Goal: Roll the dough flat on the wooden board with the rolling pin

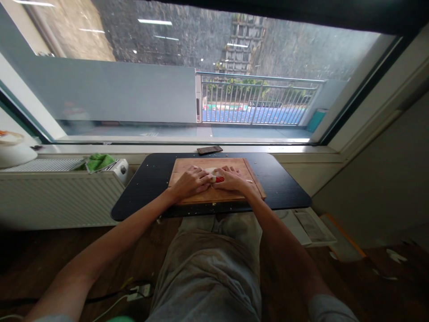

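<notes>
A small white and red piece [219, 179] lies between my hands, low over the wooden board [187, 165]. It may be soft or carved, but its kind is too small and covered to make out. From the left, my left hand [193, 182] closes its fingers on the white end. My right hand [232, 179] curls over the other side, thumb and fingers pressed against the red part. Both hands rest on or just above the board, and much of the piece is hidden beneath them.
The board lies on a black table [140, 188] sprinkled with pale crumbs. A dark flat block [209, 150] is at its far edge, by the window. To the left stands a radiator [60, 197] with a green cloth [98, 162]; a power strip [139, 292] lies on the floor.
</notes>
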